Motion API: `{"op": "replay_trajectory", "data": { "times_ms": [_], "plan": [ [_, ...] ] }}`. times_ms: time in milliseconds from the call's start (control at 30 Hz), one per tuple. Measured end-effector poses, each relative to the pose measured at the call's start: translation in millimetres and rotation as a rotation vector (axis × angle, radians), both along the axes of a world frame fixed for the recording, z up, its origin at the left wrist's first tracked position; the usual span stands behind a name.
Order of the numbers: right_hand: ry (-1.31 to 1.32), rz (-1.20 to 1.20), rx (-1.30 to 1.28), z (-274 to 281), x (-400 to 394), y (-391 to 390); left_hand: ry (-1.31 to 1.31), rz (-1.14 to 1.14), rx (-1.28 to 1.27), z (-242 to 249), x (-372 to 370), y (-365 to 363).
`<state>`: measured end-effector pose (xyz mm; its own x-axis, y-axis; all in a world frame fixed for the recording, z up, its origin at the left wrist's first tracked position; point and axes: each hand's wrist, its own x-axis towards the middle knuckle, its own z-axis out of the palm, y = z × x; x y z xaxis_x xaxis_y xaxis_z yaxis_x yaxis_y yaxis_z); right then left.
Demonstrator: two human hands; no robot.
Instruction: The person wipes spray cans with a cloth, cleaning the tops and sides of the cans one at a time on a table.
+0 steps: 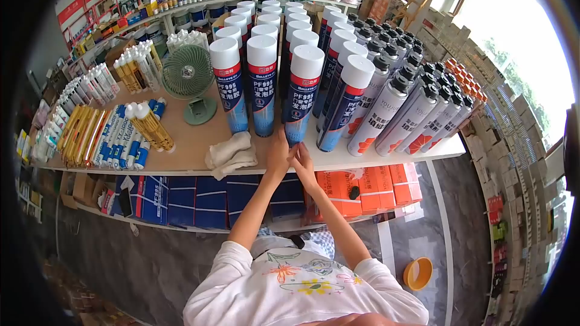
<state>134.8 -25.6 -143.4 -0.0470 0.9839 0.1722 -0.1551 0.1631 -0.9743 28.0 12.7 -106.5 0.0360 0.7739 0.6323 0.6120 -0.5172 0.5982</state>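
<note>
A blue can of spray foam (300,99) with a white cap and a red label band stands upright at the table's front edge. My left hand (279,156) grips its base from the left, fingers closed and partly hidden by the can. From the front right, my right hand (303,165) has its fingers closed at the same base, close against the left. Matching blue cans, such as this foam can (262,84), stand in rows behind and beside it. A crumpled white cloth (232,156) lies left of my hands.
Silver cans (377,111) with black tops crowd the right side. A green fan (190,75) and sealant tubes (151,127) occupy the left. Below the table (396,156) sit blue boxes (211,202) and orange boxes (344,190). A yellow bucket (418,273) stands on the floor.
</note>
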Motion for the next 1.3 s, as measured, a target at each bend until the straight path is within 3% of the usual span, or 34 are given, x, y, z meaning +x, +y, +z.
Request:
{"op": "replay_trajectory", "data": {
  "times_ms": [133,333,433,633,733,800,933,1133,1300],
  "plan": [
    [-0.045,-0.040,0.021,4,-1,4,0.008,-0.021,-0.104,4,-2,2],
    [-0.095,-0.009,0.129,-4,0,25,-0.008,-0.049,-0.029,-4,-4,13],
    [-0.087,-0.159,0.192,-10,-7,26,0.031,-0.009,-0.061,-8,-3,15],
    [-0.082,0.006,0.018,-22,7,33,-0.004,-0.014,-0.143,-2,-2,10],
    [-0.022,-0.057,0.000,-8,8,18,-0.074,-0.067,-0.022,-23,-2,22],
    [0.112,-0.050,0.011,2,8,9,-0.107,-0.034,-0.004,-20,1,10],
    [0.117,-0.097,-0.016,22,8,-12,-0.141,-0.017,0.077,-5,-4,-15],
    [0.260,-0.069,-0.016,35,24,-29,-0.226,-0.090,-0.052,12,-2,-38],
    [0.036,-0.250,0.184,47,50,-27,-0.315,-0.208,-0.099,8,15,-40]
  ]
}}
